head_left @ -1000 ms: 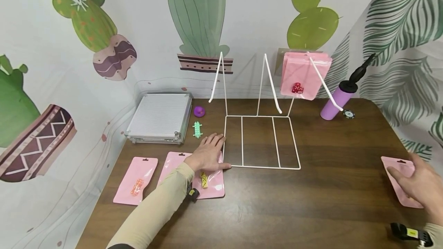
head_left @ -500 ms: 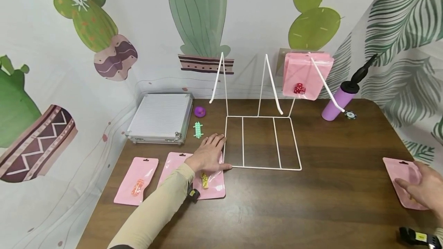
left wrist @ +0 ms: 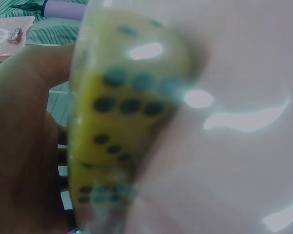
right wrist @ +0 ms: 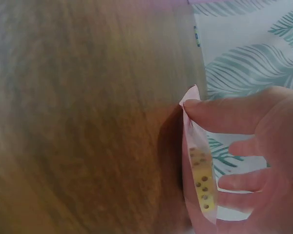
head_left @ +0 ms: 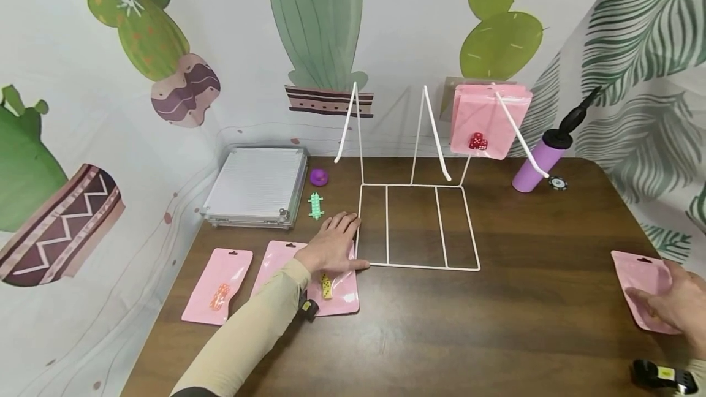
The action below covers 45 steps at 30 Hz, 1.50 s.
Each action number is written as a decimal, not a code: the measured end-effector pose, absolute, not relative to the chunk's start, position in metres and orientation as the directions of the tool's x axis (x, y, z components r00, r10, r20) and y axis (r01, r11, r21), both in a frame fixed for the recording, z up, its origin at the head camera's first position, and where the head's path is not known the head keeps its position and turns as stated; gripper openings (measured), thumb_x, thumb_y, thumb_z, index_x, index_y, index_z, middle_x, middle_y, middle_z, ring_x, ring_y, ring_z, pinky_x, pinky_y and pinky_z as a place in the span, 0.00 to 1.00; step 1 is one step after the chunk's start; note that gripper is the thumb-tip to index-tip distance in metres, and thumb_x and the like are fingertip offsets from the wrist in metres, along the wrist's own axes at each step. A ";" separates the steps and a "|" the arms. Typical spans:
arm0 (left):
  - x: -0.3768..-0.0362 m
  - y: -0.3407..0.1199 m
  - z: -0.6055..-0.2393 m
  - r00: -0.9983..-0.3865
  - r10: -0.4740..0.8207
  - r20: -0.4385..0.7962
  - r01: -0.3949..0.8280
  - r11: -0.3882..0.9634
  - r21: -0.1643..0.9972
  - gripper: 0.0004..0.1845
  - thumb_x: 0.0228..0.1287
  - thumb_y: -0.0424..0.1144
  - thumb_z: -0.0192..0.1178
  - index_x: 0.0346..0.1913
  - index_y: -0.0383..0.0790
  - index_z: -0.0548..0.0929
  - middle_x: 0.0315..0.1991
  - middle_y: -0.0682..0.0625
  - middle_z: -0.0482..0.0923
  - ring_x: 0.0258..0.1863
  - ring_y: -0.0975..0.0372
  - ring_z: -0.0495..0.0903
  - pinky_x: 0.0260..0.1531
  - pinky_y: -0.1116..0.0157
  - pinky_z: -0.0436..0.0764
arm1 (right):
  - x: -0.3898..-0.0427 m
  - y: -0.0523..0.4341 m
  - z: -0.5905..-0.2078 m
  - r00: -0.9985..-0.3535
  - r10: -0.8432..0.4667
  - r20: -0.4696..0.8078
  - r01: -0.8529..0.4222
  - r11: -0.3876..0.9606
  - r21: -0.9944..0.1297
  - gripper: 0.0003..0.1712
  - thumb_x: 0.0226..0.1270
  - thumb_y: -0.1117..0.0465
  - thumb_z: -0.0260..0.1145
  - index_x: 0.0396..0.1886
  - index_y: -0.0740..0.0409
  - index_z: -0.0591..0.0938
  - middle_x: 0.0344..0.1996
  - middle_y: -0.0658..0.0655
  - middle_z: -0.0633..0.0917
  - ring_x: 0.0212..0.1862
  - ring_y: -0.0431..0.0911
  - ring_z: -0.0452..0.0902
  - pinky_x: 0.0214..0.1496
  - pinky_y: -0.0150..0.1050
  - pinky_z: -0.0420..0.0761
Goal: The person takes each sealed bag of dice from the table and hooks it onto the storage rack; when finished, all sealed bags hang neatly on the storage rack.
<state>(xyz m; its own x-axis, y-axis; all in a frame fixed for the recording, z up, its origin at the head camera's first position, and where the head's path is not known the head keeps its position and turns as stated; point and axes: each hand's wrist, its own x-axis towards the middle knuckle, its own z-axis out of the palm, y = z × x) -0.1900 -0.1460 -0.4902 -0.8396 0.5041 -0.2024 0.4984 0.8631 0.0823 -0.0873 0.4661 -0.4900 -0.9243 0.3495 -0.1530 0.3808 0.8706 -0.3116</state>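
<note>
My left hand (head_left: 333,242) lies flat, fingers straight, on a pink pouch (head_left: 339,296) holding yellow dice (head_left: 326,287), fingertips beside the white wire rack (head_left: 419,267). The left wrist view shows a yellow die (left wrist: 122,122) close up through the clear film, with my palm (left wrist: 19,146) beside it. At the table's right edge my right hand (head_left: 670,305) holds another pink pouch (head_left: 640,274). The right wrist view shows that pouch (right wrist: 198,161) edge-on, raised off the wood, with yellow dice (right wrist: 202,183) inside. The thumb (right wrist: 224,114) is on its corner and the fingers (right wrist: 244,180) behind it.
Pink pouches (head_left: 488,118) with red dice hang on the rack's right arm. A purple pump (head_left: 537,164) and a chip (head_left: 557,183) stand behind. A silver case (head_left: 256,185), purple toy (head_left: 318,177), green toy (head_left: 315,206) and pink pouch (head_left: 217,287) lie left.
My right hand has shifted a little to the right, toward the table's edge, with its pouch. The left hand has stayed where it was.
</note>
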 end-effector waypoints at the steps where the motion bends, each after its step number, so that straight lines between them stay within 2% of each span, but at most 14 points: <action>1: -0.190 -0.146 -0.490 -0.841 0.504 -0.198 0.498 0.863 0.084 0.59 0.52 0.77 0.53 0.77 0.40 0.52 0.77 0.44 0.50 0.76 0.48 0.49 0.73 0.46 0.52 | -0.087 0.466 -0.490 -0.920 0.357 -0.160 0.391 0.864 -0.317 0.62 0.60 0.47 0.69 0.73 0.72 0.38 0.59 0.91 0.51 0.59 0.81 0.50 0.59 0.71 0.60; 8: -0.190 -0.147 -0.495 -0.841 0.501 -0.206 0.491 0.866 0.098 0.59 0.52 0.77 0.54 0.77 0.40 0.52 0.77 0.44 0.50 0.76 0.48 0.48 0.73 0.46 0.52 | -0.089 0.469 -0.493 -0.890 0.402 -0.218 0.454 0.830 -0.324 0.68 0.51 0.45 0.75 0.68 0.79 0.40 0.49 0.92 0.56 0.51 0.79 0.56 0.50 0.68 0.67; 12: -0.190 -0.147 -0.495 -0.845 0.495 -0.201 0.485 0.869 0.100 0.58 0.52 0.76 0.54 0.76 0.41 0.53 0.77 0.44 0.50 0.76 0.48 0.49 0.73 0.47 0.52 | -0.092 0.465 -0.489 -0.843 0.455 -0.289 0.527 0.806 -0.268 0.72 0.48 0.42 0.76 0.66 0.83 0.38 0.50 0.93 0.55 0.53 0.79 0.54 0.53 0.67 0.65; 16: -0.189 -0.148 -0.495 -0.845 0.501 -0.188 0.488 0.865 0.115 0.58 0.51 0.76 0.55 0.76 0.40 0.55 0.76 0.43 0.52 0.76 0.47 0.50 0.73 0.46 0.52 | -0.093 0.460 -0.485 -0.813 0.479 -0.332 0.563 0.792 -0.236 0.74 0.49 0.42 0.75 0.66 0.84 0.35 0.53 0.94 0.51 0.56 0.80 0.51 0.56 0.67 0.62; 20: -0.189 -0.149 -0.495 -0.845 0.502 -0.183 0.487 0.865 0.120 0.57 0.51 0.76 0.56 0.76 0.40 0.55 0.76 0.43 0.52 0.76 0.47 0.50 0.73 0.45 0.53 | -0.092 0.459 -0.481 -0.847 0.445 -0.291 0.515 0.823 -0.238 0.68 0.49 0.44 0.75 0.63 0.86 0.42 0.47 0.92 0.57 0.50 0.78 0.56 0.49 0.65 0.66; 23: -0.189 -0.149 -0.495 -0.848 0.498 -0.181 0.484 0.867 0.119 0.57 0.51 0.76 0.56 0.76 0.41 0.54 0.76 0.44 0.52 0.76 0.47 0.49 0.73 0.45 0.53 | -0.091 0.458 -0.479 -0.858 0.434 -0.276 0.499 0.830 -0.247 0.65 0.50 0.45 0.74 0.62 0.86 0.44 0.45 0.91 0.58 0.48 0.77 0.56 0.46 0.64 0.66; 29: -0.189 -0.149 -0.494 -0.843 0.500 -0.198 0.484 0.866 0.126 0.58 0.52 0.76 0.55 0.76 0.40 0.54 0.77 0.43 0.50 0.76 0.47 0.48 0.73 0.45 0.52 | -0.090 0.457 -0.477 -0.845 0.449 -0.291 0.524 0.805 -0.277 0.71 0.50 0.43 0.74 0.65 0.84 0.37 0.50 0.97 0.54 0.52 0.80 0.54 0.50 0.66 0.64; 37: -0.192 -0.147 -0.490 -0.846 0.492 -0.206 0.483 0.870 0.098 0.59 0.52 0.77 0.54 0.77 0.41 0.52 0.78 0.44 0.48 0.77 0.48 0.47 0.74 0.47 0.50 | -0.089 0.463 -0.479 -0.860 0.431 -0.273 0.503 0.808 -0.308 0.71 0.49 0.39 0.75 0.63 0.84 0.40 0.46 0.95 0.56 0.48 0.79 0.54 0.45 0.66 0.65; 45: -0.192 -0.147 -0.490 -0.838 0.502 -0.214 0.492 0.865 0.101 0.59 0.52 0.77 0.53 0.77 0.40 0.52 0.78 0.44 0.48 0.77 0.48 0.46 0.74 0.47 0.50 | -0.088 0.466 -0.481 -0.873 0.427 -0.236 0.487 0.799 -0.354 0.71 0.49 0.42 0.76 0.65 0.83 0.39 0.45 0.94 0.57 0.47 0.79 0.56 0.43 0.66 0.66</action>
